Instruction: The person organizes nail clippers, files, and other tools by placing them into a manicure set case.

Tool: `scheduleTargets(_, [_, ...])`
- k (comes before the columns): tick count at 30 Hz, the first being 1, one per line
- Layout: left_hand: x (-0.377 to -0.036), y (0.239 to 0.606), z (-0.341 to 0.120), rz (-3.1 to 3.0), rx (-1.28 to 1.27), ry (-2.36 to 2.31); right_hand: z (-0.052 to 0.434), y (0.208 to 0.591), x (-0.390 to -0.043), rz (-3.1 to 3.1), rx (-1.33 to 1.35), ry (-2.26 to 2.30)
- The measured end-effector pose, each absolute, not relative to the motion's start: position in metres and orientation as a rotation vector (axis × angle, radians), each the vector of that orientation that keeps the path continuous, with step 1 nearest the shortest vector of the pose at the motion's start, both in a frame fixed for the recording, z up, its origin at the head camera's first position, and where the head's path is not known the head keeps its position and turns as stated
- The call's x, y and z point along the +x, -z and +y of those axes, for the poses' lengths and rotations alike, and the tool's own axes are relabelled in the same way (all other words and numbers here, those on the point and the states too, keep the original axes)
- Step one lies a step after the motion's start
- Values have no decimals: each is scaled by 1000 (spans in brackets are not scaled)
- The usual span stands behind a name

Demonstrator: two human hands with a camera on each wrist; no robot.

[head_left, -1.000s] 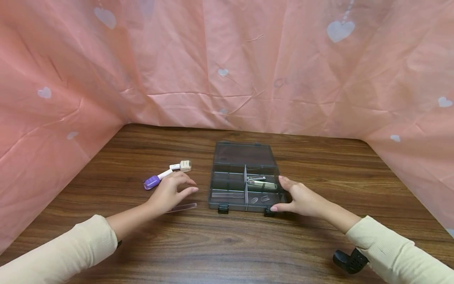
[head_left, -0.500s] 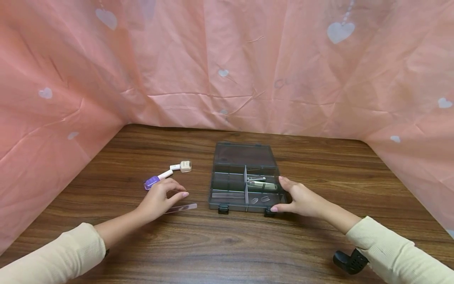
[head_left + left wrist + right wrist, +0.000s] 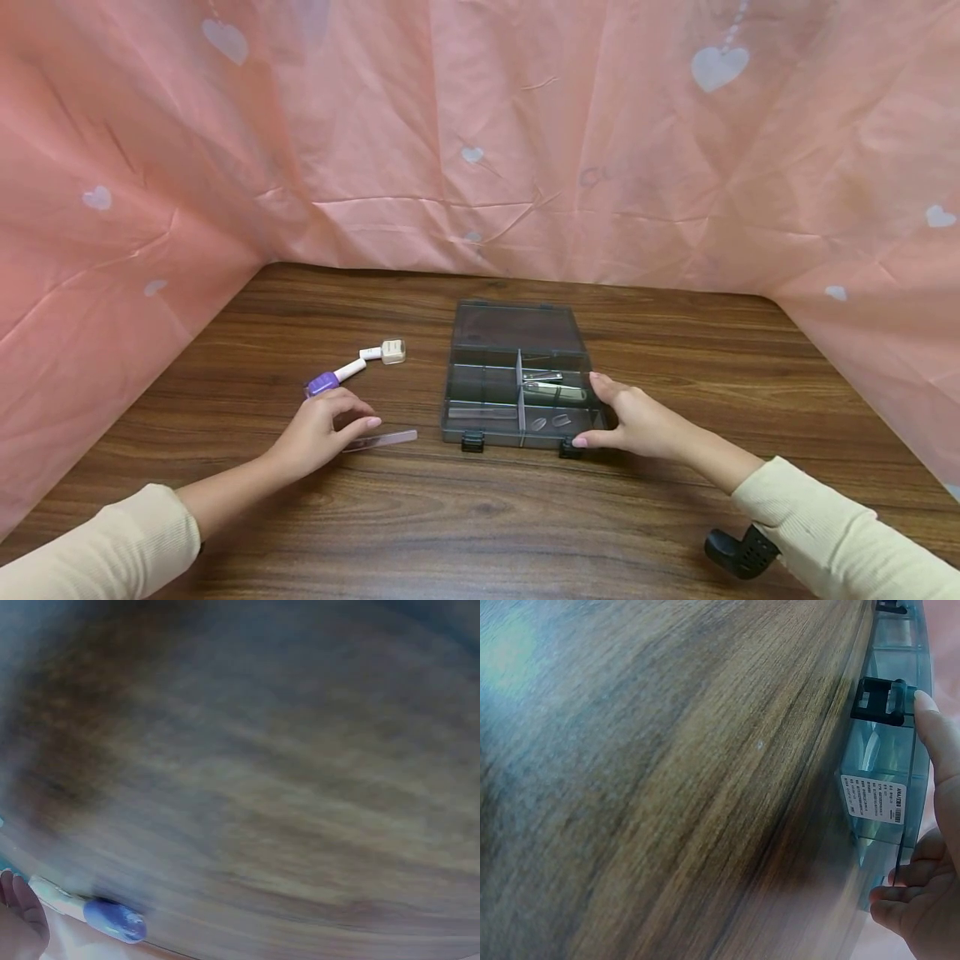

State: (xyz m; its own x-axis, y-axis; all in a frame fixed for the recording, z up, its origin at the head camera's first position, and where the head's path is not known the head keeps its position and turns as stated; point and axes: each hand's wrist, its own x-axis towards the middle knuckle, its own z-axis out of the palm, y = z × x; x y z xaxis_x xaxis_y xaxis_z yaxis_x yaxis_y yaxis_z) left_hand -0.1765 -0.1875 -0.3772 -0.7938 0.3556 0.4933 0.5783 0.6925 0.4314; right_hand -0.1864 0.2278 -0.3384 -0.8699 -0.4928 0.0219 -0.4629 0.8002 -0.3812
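Note:
My left hand (image 3: 315,433), fingers loosely bent, hovers by a thin clear strip (image 3: 386,439), overlapping its left end in the head view. Just beyond that hand lies a purple nail polish bottle (image 3: 322,383) with a white cap, also seen at the lower left of the left wrist view. My right hand (image 3: 633,423) holds the right front corner of a smoky see-through compartment box (image 3: 483,383), thumb near the front latch (image 3: 881,700), fingers along the side. Inside the box are nail clippers (image 3: 542,377), a pale green tool (image 3: 555,391) and clear nail tips (image 3: 561,421).
A cream nail polish bottle (image 3: 392,352) lies with its white cap close to the purple bottle's cap. The box's lid (image 3: 517,325) is folded back on the wooden table (image 3: 465,533). Pink curtains (image 3: 480,125) surround the table. Beneath the right sleeve sits a black device (image 3: 741,553).
My left hand has drawn back to the left and slightly toward me, showing more of the clear strip, which stays in place. My right hand and the box have not moved.

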Motion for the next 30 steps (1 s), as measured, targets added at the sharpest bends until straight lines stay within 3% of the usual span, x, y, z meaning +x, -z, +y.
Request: scheduleTargets(30, [-161, 387, -212, -2582, -795, 780, 228, 338, -186, 2897, -750, 584])
